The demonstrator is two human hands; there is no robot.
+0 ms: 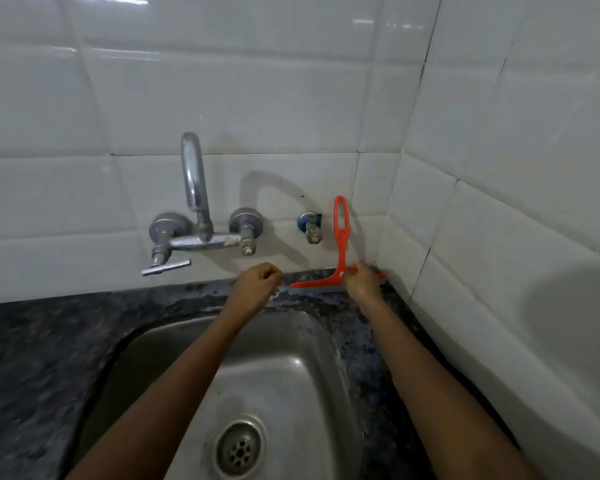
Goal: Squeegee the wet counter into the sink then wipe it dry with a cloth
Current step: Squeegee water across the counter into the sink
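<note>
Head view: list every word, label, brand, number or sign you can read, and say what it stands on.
None: no readable text.
The squeegee, tap, small valve, sink and wall tiles show no lettering; the picture is somewhat blurred, so fine marks could be missed.

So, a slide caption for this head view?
Right hand grips the orange squeegee on the counter behind the sink, left hand curled beside it.

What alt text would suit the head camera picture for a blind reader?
A person's right hand grips an orange squeegee standing on the dark counter against the tiled wall, behind a steel sink. The left hand, curled, holds nothing.
</note>
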